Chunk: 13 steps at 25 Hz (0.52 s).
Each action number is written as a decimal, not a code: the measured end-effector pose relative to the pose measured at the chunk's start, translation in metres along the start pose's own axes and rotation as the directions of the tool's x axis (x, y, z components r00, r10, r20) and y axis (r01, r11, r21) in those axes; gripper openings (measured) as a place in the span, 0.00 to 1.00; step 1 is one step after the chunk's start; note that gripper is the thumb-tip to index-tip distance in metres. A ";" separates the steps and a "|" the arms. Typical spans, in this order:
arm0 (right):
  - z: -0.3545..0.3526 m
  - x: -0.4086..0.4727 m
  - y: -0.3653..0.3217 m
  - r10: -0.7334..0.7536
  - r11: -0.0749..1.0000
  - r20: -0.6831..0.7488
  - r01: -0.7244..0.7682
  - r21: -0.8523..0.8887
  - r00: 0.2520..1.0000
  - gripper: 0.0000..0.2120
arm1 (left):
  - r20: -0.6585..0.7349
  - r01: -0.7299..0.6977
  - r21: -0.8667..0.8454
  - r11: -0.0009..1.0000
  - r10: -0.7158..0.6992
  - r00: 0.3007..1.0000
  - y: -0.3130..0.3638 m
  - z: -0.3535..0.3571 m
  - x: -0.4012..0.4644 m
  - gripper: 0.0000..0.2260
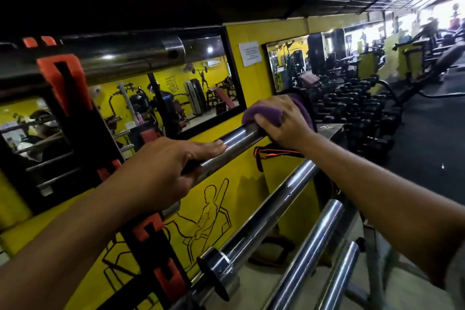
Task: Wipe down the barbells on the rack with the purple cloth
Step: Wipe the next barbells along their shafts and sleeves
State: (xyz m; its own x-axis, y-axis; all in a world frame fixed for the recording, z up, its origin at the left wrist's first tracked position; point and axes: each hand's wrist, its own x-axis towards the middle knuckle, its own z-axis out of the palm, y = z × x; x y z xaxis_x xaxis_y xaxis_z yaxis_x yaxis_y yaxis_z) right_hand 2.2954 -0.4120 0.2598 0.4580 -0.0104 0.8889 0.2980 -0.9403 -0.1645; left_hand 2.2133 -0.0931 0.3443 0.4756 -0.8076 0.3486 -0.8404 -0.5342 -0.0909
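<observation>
The right hand point(284, 123) presses a folded purple cloth point(276, 112) over the far end of a shiny chrome barbell sleeve point(241, 137), its fingers curled round cloth and steel together, so this grip is closed on the cloth. The left hand point(161, 171) rests on the same sleeve nearer the camera; its fingers lie almost straight along the top of the steel with the thumb tucked under, a loose, wide grip that steadies more than clamps.

This sleeve runs diagonally from the black upright rack with orange plastic hooks point(151, 231) up toward the right. Above it, a second chrome barbell point(141, 54) lies across another orange hook point(68, 78) at the top of the rack. Below and to the right, three more chrome bars point(269, 211) lie side by side, sloping the same way, the nearest of them ending in a dark collar point(214, 274).

Behind the rack stands a yellow wall point(251, 83) with a black line drawing of a lifter point(206, 216), a black-framed mirror point(201, 88) reflecting gym machines, and a white paper notice point(249, 53). An orange-and-black strap point(271, 152) hangs just beneath the wiped sleeve. Further right, rows of black dumbbells point(352, 108) fill a stand on the dark floor.
</observation>
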 end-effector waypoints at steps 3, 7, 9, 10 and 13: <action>-0.022 0.026 0.046 0.243 0.970 0.113 -0.244 -0.005 0.963 0.31 | 0.000 0.005 0.006 1.000 -0.005 1.000 0.001 -0.002 -0.002 0.27; -0.026 0.041 0.046 0.434 0.894 0.127 -0.444 0.064 0.892 0.28 | -0.018 -0.012 -0.003 1.000 0.012 1.000 0.003 -0.003 -0.002 0.27; -0.017 0.028 0.027 0.431 0.891 0.040 -0.432 0.138 0.902 0.25 | -0.030 -0.016 0.002 1.000 0.016 0.999 0.003 -0.002 -0.002 0.27; -0.009 0.016 0.016 0.370 0.916 -0.016 -0.362 0.170 0.929 0.23 | -0.036 -0.019 0.007 1.000 0.019 0.999 0.003 -0.001 -0.002 0.28; 0.012 -0.018 -0.014 0.130 0.981 -0.205 -0.096 0.166 0.970 0.18 | -0.044 -0.009 0.025 1.000 0.010 0.999 0.002 0.000 -0.001 0.27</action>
State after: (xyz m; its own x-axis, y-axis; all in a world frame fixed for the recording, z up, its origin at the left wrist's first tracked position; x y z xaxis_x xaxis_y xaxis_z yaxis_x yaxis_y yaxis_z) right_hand 2.2925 -0.3947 0.2409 0.3110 -0.2020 0.9287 0.3877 -0.8652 -0.3180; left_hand 2.2114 -0.0933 0.3435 0.4555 -0.8011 0.3884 -0.8379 -0.5332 -0.1171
